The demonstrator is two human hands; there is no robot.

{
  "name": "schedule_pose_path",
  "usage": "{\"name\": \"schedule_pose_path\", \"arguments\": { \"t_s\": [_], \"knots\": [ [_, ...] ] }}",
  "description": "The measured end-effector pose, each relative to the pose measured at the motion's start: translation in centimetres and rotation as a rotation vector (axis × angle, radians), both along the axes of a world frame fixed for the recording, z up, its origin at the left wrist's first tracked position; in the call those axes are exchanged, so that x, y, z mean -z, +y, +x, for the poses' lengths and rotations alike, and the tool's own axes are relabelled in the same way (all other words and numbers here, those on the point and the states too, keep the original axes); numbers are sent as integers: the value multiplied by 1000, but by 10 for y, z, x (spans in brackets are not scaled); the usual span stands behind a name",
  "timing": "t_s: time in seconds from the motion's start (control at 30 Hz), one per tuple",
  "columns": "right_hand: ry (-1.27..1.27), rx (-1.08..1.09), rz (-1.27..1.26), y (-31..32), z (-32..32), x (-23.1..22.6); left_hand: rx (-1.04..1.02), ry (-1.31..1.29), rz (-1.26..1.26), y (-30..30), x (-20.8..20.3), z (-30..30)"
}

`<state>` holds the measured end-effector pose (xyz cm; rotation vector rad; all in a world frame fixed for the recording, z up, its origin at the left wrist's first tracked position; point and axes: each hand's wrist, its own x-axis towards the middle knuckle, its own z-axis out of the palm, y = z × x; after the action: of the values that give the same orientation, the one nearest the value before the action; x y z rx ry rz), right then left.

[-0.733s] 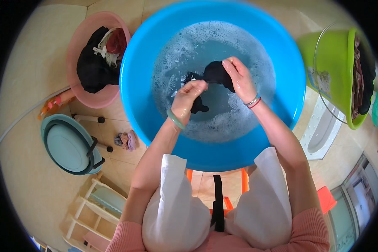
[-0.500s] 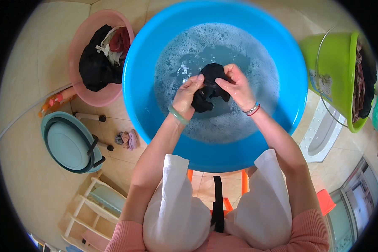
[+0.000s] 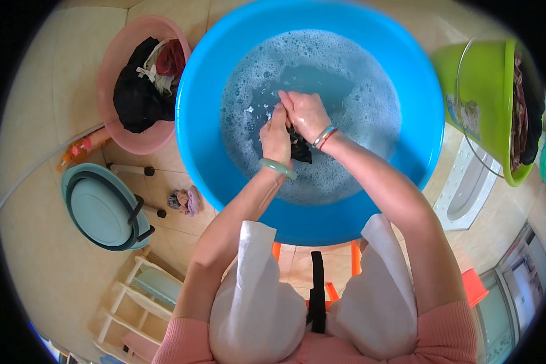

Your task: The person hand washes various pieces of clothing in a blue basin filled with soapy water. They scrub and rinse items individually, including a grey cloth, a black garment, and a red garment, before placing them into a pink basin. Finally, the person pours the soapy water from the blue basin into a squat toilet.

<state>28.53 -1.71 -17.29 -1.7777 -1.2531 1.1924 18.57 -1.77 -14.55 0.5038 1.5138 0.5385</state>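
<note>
Both my hands meet over the soapy water in a large blue basin [image 3: 400,200]. Between them is a wet black cloth item [image 3: 300,150], mostly hidden by my fingers; its lower part hangs toward the water. My left hand [image 3: 276,136], with a pale green bangle at the wrist, is closed on the cloth from the left. Pressed against it, my right hand [image 3: 307,114] grips the same cloth from above and the right, its back upward. White foam [image 3: 370,109] rings the darker patch of water around them.
At the left stands a pink basin [image 3: 106,91] with black, red and white clothes. Below it are stacked grey-green basins [image 3: 100,209], scrunchies [image 3: 185,200] on the floor and a cream rack [image 3: 112,303]. A green bucket [image 3: 479,103] with clothes leans at the right, near a white squat toilet [image 3: 467,188].
My right hand has turned over and moved left against my left hand. The black cloth, spread between my fingers before, is now bunched and mostly covered by them.
</note>
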Motion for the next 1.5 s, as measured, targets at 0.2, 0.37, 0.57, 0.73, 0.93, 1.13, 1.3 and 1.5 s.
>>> {"name": "schedule_pose_path", "arguments": {
  "t_s": [0.2,0.37,0.57,0.73,0.93,1.13,1.3,1.5],
  "knots": [
    [-393,-130,520,-23,-52,-27,-263,-441,-6,-7,50,-50],
    [-198,-152,98,10,-10,-8,-64,-316,-143,-11,28,-41],
    [-293,-183,457,-16,-48,-16,97,-235,280,-16,64,-50],
    [-368,-267,297,-10,-32,-2,-258,-239,-115,-8,19,-25],
    [-359,-20,230,-10,-23,-1,-85,-97,-65,-9,15,-15],
    [-338,-185,320,-11,-35,-8,-107,-240,-81,-10,10,-26],
    [-391,7,114,-1,-15,12,-135,-200,-247,-8,21,-14],
    [-250,-65,421,-23,-56,-33,-341,-515,-107,-11,4,-34]
  ]
}}
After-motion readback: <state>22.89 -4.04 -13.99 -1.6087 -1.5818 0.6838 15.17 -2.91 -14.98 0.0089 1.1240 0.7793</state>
